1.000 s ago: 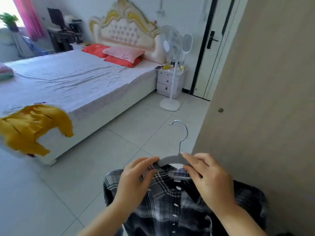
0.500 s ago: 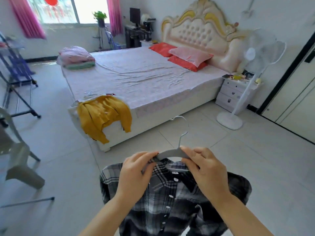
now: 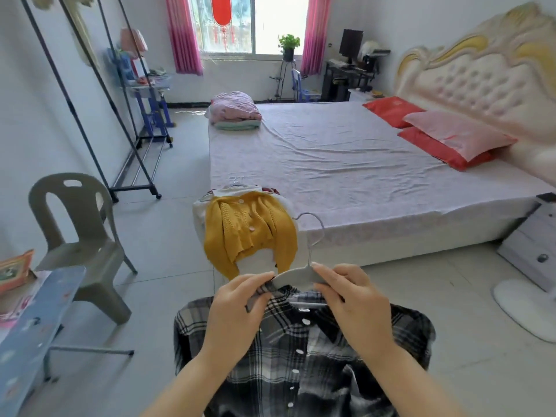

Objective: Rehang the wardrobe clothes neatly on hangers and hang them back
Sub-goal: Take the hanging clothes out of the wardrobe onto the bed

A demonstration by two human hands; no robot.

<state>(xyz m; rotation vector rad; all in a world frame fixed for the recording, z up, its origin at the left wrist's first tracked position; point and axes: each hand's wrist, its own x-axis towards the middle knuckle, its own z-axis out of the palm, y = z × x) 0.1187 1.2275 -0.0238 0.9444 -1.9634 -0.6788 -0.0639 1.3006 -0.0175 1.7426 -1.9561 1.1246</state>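
1. Head view, the task's things: the plaid shirt hangs near the bottom centre, held in the air in front of the person. Its collar sits over a grey hanger whose thin metal hook points up.
2. Head view, the hands: the left hand pinches the collar fabric at the hanger's left shoulder. The right hand pinches the hanger's right shoulder with curled fingers.
3. Handling, as a judgement: the shirt looks light, soft and limp, so it may slide off the smooth, stiff hanger. Holding it at the hanger's shoulders or neck seems safest.
4. Textures: the shirt is woven black-and-white check with white buttons. A ribbed yellow cardigan, also on a hanger, lies on the near corner of the bed.
5. Far left stands a bare metal garment rack.
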